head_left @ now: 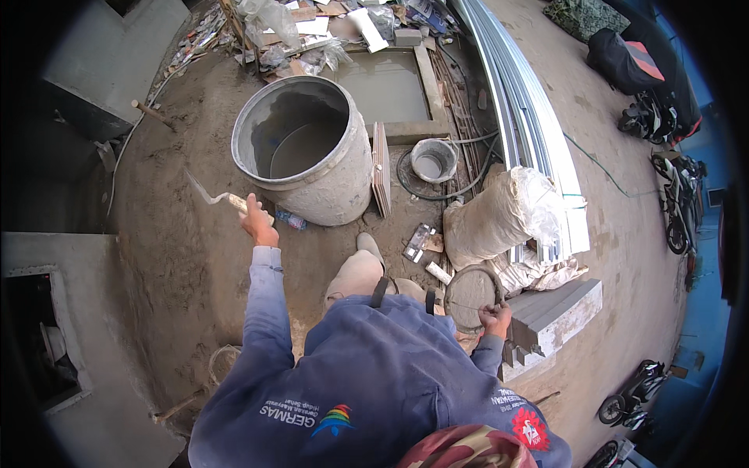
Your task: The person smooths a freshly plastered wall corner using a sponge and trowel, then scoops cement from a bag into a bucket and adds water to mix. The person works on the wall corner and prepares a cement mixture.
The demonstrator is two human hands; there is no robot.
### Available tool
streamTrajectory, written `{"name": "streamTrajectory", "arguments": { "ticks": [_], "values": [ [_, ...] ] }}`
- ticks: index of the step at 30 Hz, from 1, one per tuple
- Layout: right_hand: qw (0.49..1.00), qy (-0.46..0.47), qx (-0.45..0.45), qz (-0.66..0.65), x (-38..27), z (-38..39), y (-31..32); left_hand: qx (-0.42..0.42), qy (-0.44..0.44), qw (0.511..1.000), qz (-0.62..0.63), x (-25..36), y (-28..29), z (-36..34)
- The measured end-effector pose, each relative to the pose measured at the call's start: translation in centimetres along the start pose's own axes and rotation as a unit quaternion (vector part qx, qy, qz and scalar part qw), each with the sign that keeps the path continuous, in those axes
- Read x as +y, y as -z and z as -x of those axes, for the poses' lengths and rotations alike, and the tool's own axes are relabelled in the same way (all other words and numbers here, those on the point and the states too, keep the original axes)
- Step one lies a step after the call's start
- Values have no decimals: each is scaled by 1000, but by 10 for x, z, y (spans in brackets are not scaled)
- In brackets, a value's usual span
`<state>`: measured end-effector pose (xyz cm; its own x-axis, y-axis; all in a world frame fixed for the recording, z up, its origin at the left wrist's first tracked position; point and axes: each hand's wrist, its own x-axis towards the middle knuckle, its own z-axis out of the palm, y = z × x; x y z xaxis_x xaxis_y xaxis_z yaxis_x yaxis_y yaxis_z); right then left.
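My left hand (pixel 258 223) is closed around the pale handle of a trowel (pixel 209 195). The trowel's thin blade points away to the far left, held over the muddy ground. Down at my right side, my right hand (pixel 495 318) is shut on the handle of a round bucket (pixel 473 290). Grey-brown material shows inside the bucket's rim. Ahead stands a large, mortar-crusted drum (pixel 331 183) with grey liquid at its bottom. A small grey pail (pixel 434 161) rests on the ground to the drum's right.
A bulging white sack (pixel 495 218) and stacked grey blocks (pixel 558 316) lie on my right, beside long metal profiles (pixel 515 101). Beyond the drum are a water-filled basin (pixel 386 86) and rubbish (pixel 304 35). A hose (pixel 477 181) curls around the pail. Motorbikes (pixel 677 203) stand far right.
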<state>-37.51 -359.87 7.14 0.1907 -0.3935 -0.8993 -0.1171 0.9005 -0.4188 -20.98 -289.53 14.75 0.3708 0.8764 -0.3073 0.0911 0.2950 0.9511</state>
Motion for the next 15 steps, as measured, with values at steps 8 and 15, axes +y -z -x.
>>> {"name": "streamTrajectory", "arguments": {
  "ticks": [8,15],
  "values": [
    [977,46,-124,167,-12,65,-300,116,99,987,42,-20,-75,8],
    [907,64,-218,354,67,17,-562,169,104,978,60,-57,-114,20]
  ]
}}
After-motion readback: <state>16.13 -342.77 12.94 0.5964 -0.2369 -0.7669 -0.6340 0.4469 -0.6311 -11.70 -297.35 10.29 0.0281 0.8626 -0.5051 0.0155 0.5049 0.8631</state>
